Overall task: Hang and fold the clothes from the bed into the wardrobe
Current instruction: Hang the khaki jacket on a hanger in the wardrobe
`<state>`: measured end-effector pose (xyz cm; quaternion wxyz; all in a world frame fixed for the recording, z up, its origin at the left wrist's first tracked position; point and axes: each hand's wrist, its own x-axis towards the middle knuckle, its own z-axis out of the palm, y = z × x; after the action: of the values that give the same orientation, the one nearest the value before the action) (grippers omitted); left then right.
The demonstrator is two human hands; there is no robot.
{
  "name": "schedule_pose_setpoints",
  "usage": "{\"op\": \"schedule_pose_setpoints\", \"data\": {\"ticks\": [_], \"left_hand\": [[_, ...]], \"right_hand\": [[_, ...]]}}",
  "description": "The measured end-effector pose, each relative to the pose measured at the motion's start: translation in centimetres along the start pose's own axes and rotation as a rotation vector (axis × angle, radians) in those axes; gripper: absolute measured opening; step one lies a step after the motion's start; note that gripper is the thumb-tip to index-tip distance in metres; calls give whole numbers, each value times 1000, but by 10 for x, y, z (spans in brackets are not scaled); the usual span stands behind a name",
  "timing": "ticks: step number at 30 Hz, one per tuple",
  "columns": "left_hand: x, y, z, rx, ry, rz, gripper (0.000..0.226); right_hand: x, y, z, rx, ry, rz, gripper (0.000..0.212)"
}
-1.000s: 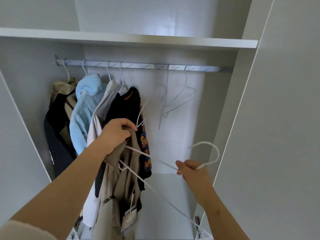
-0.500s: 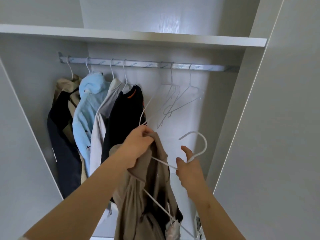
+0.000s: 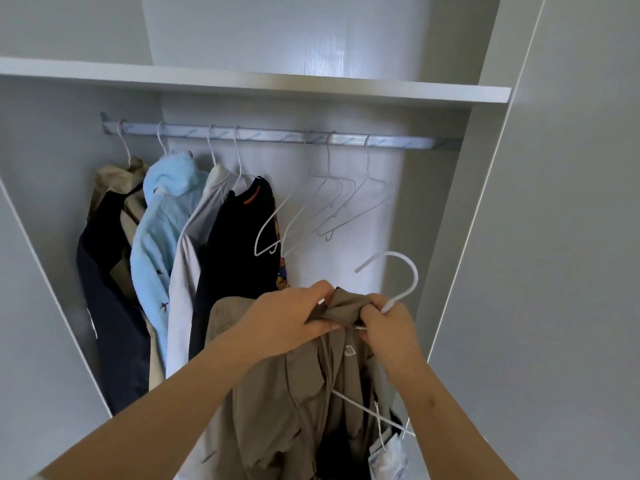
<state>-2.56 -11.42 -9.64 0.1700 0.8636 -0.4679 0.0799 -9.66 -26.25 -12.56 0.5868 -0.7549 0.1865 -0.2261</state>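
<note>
We see the left hand (image 3: 294,317) curled tight around the bunched top of a khaki garment (image 3: 298,403), thumb under and fingers over the fabric. Touching that same bunch from the other side, the right hand (image 3: 389,329) is closed too. Its fingers pinch the cloth and the neck of a white hanger (image 3: 414,278), whose hook rises free above the knuckles. 1 arm of the hanger runs down and to the right under the cloth and pokes out near a pale tag (image 3: 388,457) at the bottom edge. The garment hangs from both hands in loose folds, in front of the open wardrobe (image 3: 440,220). The hanger's hook sits well below the rail (image 3: 277,137), apart from it.

Just behind the left hand we find 4 garments hung on the rail's left half, pressed side by side. A black top (image 3: 239,244) is nearest, then a pale shirt (image 3: 192,251), a light blue fleece (image 3: 161,230) and, at the far left, a beige and navy coat (image 3: 104,265). To the right of the top, several empty hangers (image 3: 332,209) dangle from the rail, tilted and overlapping, so we cannot count them surely. Above the rail a white shelf (image 3: 242,83) spans the wardrobe. A grey door (image 3: 571,237) fills the right side of the view.
</note>
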Motion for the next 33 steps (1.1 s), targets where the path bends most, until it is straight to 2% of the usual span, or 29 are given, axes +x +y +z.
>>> {"op": "schedule_pose_setpoints", "data": {"ticks": [6,9,10,12,14,16,20,24,26,30,33], "left_hand": [[3,-1,-7,-148,157,-80,24],[1,-8,-16,-268,239,-209,10],[1,-11,-19,-309,283,-240,7],[1,-15,-27,-352,381,-283,6],[-1,-19,-37,-384,458,-300,7],[-3,-20,-47,-411,526,-281,14],[-6,-18,-66,-432,645,-218,21],[-10,-16,-79,-490,689,-196,19],[-14,-15,-84,-543,707,-196,19],[-21,-12,-93,-665,750,-180,20],[-27,-8,-96,-703,744,-160,18]], "right_hand": [[-6,-16,-5,20,139,-165,19],[-9,-16,-5,-78,303,-316,33],[-12,-14,-6,-94,378,-336,32],[-16,-4,-6,-100,499,-302,23],[-18,10,-4,-96,526,-197,16],[-19,25,-1,-53,438,-49,12],[-17,45,12,-127,133,269,6],[-21,59,26,-177,-89,507,18],[-26,64,29,-112,-176,610,29],[-29,71,34,170,-206,750,43],[-27,76,43,158,-194,778,28]]}}
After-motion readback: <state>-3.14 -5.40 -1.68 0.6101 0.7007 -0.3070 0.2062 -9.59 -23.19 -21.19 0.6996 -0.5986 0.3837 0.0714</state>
